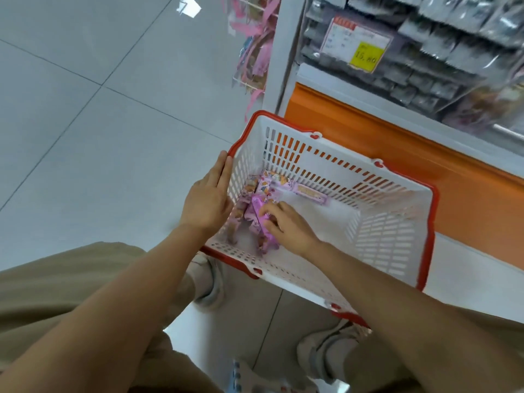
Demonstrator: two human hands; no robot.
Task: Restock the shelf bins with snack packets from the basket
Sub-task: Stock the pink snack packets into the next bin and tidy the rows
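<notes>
My right grip [286, 225] is curled onto a purple snack packet [256, 212] in the left end of the white basket [391, 236], among the other packets [266, 185]. My left grip [209, 199] is flat, fingers straight against the basket's outer wall.

Bright, even indoor light from overhead; shadows are soft and faint. A white patch of glare [188, 5] sits on the glossy floor [85, 137] far beyond the left hand [208, 202]. Motion blur smears the frame. It is worst on the shelf bins [453, 38] up beyond the right hand [286, 225], where the small print on the price label [364, 56] is unreadable, and on the snack packets [261, 217] under that hand's fingers. Wide-angle distortion bends tile joints and the shelf edge toward the margins. The white wall of the basket [397, 222], right of the right hand, is nearly overexposed.
</notes>
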